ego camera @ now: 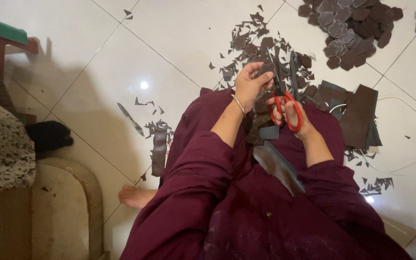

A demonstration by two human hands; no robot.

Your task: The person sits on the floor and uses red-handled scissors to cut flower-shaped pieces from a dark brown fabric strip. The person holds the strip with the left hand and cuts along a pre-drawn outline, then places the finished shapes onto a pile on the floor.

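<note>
Scissors with red plastic handles [285, 108] are sitting at centre frame, the right hand [292, 115] gripping them with fingers through the loops. Left hand [251, 84] is pinching a small dark brown leather-like piece [267, 67] against the blades. Dark offcuts [246, 45] are lying on the white tiled floor [97, 82] above, with cut scalloped brown shapes [347, 29] heaped at upper right.

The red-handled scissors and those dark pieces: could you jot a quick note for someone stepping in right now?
Left hand pinches a small dark brown sheet piece.
Right hand grips the red-handled scissors, blades at that piece.
Done: a pile of scalloped dark cutouts on the white tiled floor, offcut scraps ahead.
Left: uncut dark brown sheets at the right, a strip on the lap.
</note>
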